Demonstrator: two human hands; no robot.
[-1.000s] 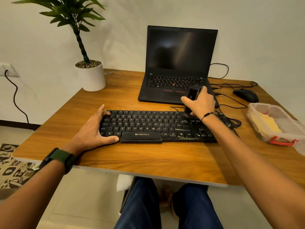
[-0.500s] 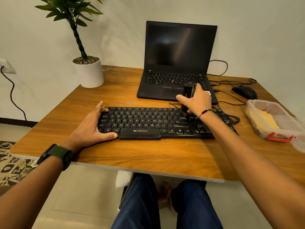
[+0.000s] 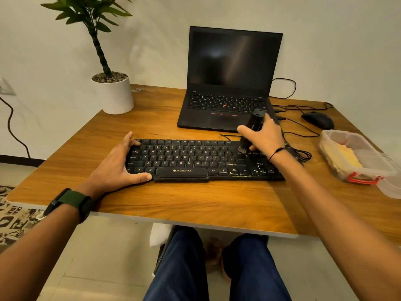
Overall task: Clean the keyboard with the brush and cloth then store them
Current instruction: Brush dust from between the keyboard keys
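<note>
Head view: right hand is wrapped around the black brush, bristles down on the right-centre keys of the keyboard. Left hand lies with fingers mostly straight, thumb along the front edge and fingers over the left end, bracing the board, gripping nothing.

Risks as I read them:
- Brush is tilted, with the handle top leaning toward the laptop. A long stroke away from the body could knock its front edge.
- Keyboard cable is coiled just beside the right wrist. A sideways sweep could snag it and tug the board.
- If the left hand lifts off, the board probably slides on the wooden surface under brush pressure.
- Pressing too hard could pop a keycap or just push dust deeper between the keys.
- Debris flicked right may land in the open plastic container, where the yellow cloth sits, dirtying it before the wipe step.

Cloth untouched, storage not yet begun.
</note>
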